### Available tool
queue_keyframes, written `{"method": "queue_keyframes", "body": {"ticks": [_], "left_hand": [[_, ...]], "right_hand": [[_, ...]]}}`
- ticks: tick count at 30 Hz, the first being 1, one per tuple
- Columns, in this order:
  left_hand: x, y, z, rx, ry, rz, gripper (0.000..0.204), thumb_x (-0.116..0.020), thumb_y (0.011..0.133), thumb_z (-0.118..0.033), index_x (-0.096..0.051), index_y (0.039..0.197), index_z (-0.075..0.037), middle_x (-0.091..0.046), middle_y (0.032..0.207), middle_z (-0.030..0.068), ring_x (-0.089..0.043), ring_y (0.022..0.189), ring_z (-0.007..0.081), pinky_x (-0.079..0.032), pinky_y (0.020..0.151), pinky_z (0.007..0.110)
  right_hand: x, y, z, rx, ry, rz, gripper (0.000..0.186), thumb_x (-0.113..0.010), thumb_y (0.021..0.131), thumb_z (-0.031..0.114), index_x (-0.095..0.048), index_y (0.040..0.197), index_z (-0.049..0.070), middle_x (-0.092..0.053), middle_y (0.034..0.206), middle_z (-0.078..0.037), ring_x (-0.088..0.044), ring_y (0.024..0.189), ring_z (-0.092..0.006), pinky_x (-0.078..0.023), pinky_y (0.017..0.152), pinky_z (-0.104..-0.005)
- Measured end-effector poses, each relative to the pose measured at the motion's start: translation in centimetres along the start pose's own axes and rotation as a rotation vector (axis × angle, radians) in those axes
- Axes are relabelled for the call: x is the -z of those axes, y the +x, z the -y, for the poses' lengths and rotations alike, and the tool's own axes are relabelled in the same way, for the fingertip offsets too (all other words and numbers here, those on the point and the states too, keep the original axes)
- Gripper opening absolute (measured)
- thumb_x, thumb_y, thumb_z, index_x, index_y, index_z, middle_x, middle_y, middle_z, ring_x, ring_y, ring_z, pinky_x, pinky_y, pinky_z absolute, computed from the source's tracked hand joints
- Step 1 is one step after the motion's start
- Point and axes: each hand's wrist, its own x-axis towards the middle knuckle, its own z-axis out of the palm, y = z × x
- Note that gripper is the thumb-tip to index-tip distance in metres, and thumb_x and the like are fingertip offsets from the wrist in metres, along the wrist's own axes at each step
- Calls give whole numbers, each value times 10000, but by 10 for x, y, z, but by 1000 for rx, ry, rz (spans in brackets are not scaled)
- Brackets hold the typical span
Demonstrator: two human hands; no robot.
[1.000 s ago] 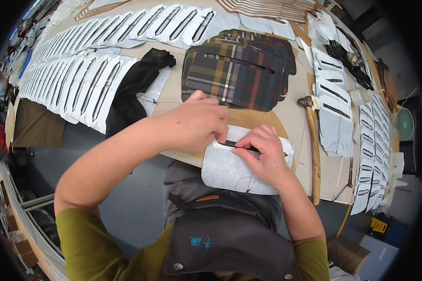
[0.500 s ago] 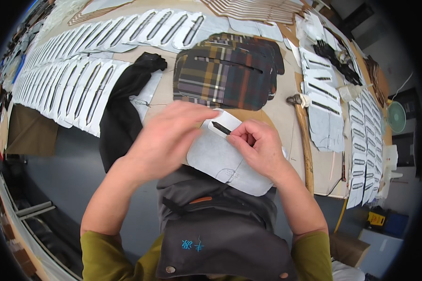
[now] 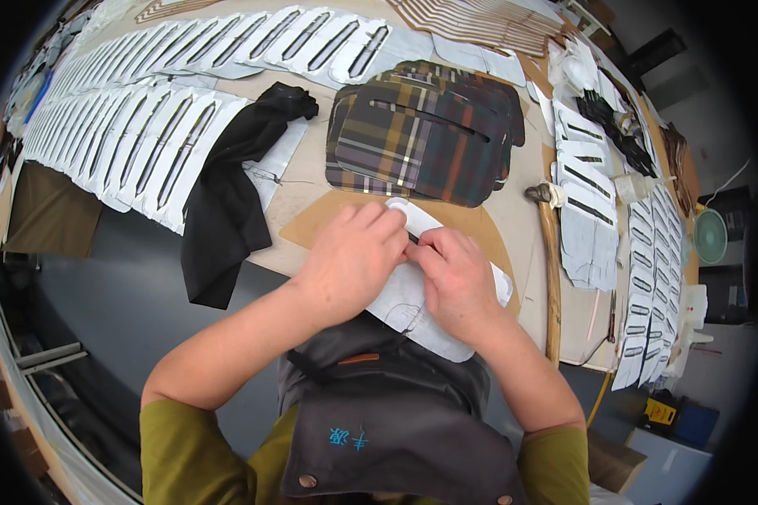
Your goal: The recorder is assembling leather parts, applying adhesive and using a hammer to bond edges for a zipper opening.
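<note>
A pale grey rounded fabric panel [image 3: 413, 307] with a slot lies on a brown cardboard mat [image 3: 472, 223] at the table's near edge. My left hand [image 3: 354, 257] presses down on its left part, fingers curled over the upper end. My right hand [image 3: 455, 282] lies beside it on the panel's right part, fingertips meeting the left hand's at the dark slot. Both hands hide most of the slot. A stack of plaid panels [image 3: 421, 130] sits just beyond the mat.
Rows of white slotted pieces [image 3: 143, 135] cover the table's left and back. A black cloth [image 3: 227, 194] hangs over the near edge. A hammer [image 3: 549, 244] lies right of the mat, with more slotted pieces [image 3: 640, 278] and a glue bottle [image 3: 636, 187] further right.
Both hands and the grey panel have shifted slightly; my left hand has drawn in closer over the panel's upper end, and the fingertips now meet at the slot.
</note>
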Motion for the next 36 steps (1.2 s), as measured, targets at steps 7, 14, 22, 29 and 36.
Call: {"method": "queue_keyframes", "body": {"ticks": [7,14,22,29,36], "left_hand": [[5,-6,-8,25,58,-20,288,-799,793,-176,-682,1026,-52,-620,1080,73,-567,1057,291,-447,877,408],[-15,8,-33,75,-167,-36,297,-815,763,-103,-680,1021,-47,-608,1024,99,-567,1003,321,-454,873,430],[-20,4,-32,76,-161,-58,224,-806,759,-95,-700,951,-48,-599,961,77,-577,946,294,-476,820,410],[-24,0,-34,14,14,-24,196,-804,768,-122,-726,936,-59,-614,929,41,-588,942,273,-468,807,397],[-17,-5,-43,38,-64,-59,279,-819,769,-150,-729,1014,-53,-653,1028,43,-591,1005,274,-457,849,395]], "right_hand": [[46,-15,-1,-464,201,260,212,-749,823,42,-696,1028,39,-646,855,-83,-643,780,-283,-522,708,-392],[27,-28,-2,-482,369,15,122,-758,844,49,-712,957,38,-683,877,-80,-671,706,-222,-528,639,-338],[15,-35,-4,-295,280,-129,161,-712,813,-24,-730,951,57,-649,867,-71,-652,743,-264,-514,637,-368],[26,-30,2,-113,-13,-26,190,-707,795,-29,-711,969,45,-629,895,-73,-643,842,-288,-511,734,-403],[38,-37,-1,-454,406,66,204,-691,812,-26,-703,1005,37,-664,967,-106,-664,899,-321,-530,787,-427]]}}
